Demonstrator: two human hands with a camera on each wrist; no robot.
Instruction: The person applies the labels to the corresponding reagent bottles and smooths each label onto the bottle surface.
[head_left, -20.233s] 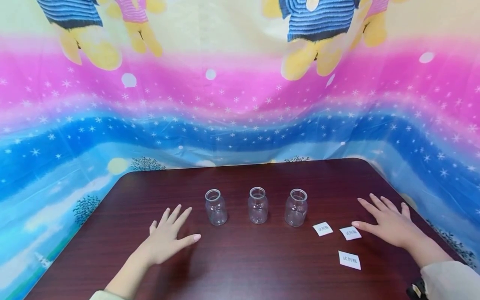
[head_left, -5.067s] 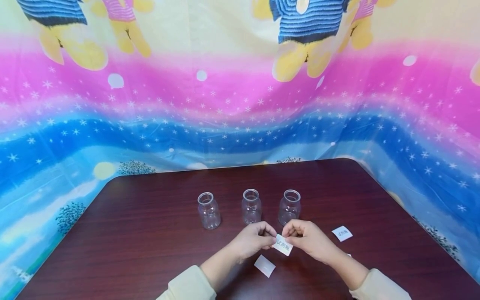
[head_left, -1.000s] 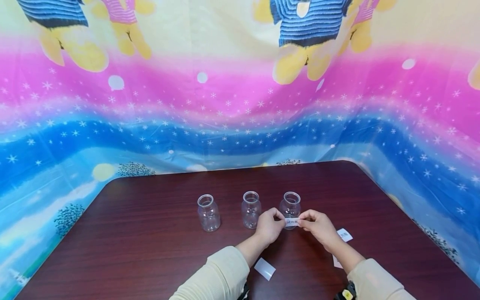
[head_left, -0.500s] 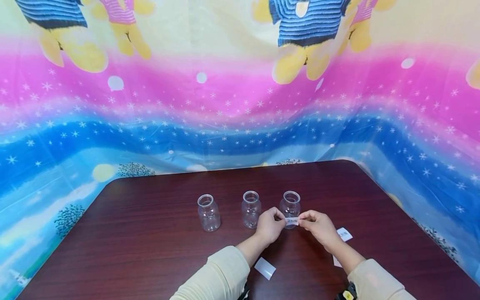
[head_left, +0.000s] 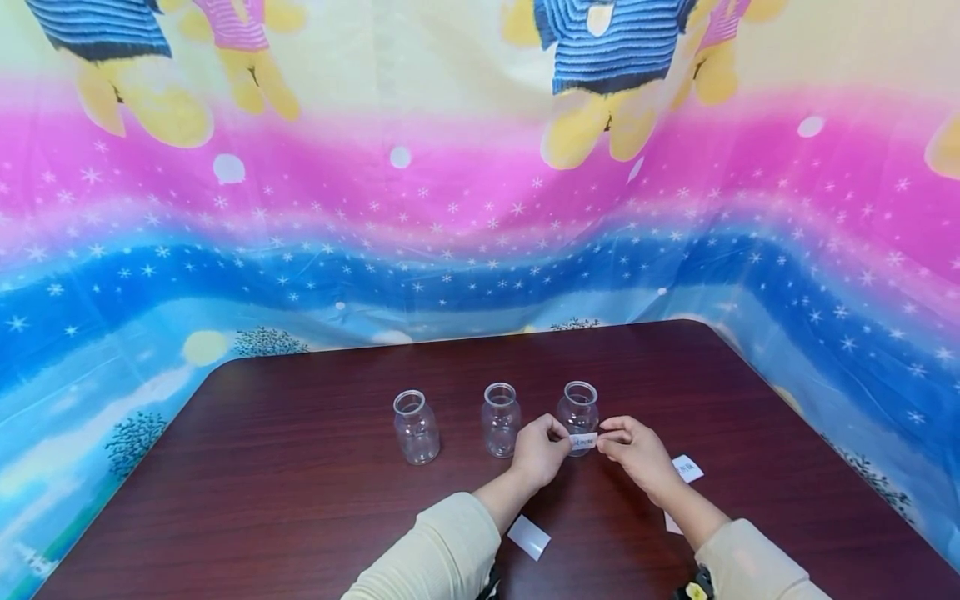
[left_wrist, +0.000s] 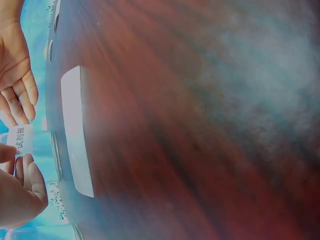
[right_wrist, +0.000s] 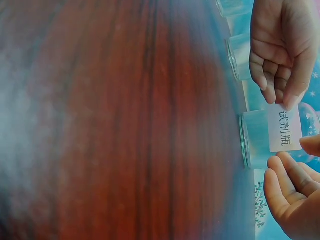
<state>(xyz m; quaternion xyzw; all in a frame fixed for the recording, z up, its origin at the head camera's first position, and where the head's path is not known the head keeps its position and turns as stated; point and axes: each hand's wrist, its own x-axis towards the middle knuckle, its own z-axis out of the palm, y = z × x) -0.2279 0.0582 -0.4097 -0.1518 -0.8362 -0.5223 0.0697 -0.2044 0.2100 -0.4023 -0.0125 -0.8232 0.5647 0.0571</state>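
One large fabric backdrop (head_left: 397,200), pink, blue and cream with white snowflakes, hangs well behind an upright, clear, round-mouthed glass jar (head_left: 578,410), the end jar. Beneath that jar spreads a dark reddish-brown, wood-grained table (head_left: 315,467) with rounded corners. Two cream cloth sleeves, the left sleeve (head_left: 438,542) and the right sleeve (head_left: 750,558), reach in from the wearer's side of the end jar.

Two matching clear glass jars stand upright in a row to the left of the end jar: the middle jar (head_left: 500,425) near it, the far jar (head_left: 417,433) well apart.

At the end jar's near left, the left hand (head_left: 538,454) grasps one end of a white rectangular paper label (head_left: 583,442) between thumb and fingers. The right hand (head_left: 637,457), at the jar's near right, has loosely bent fingers, with its thumb tip at the label's other end; whether it touches, I cannot tell. The label, bearing dark Chinese characters, lies across the front of the end jar's lower body; how firmly it meets the glass is unclear.

Nearer the wearer than that jar lies a blank whitish paper rectangle (head_left: 529,537); to its right, a white printed card (head_left: 690,467) and a mostly hidden white piece (head_left: 672,523) lie partly behind the right arm.
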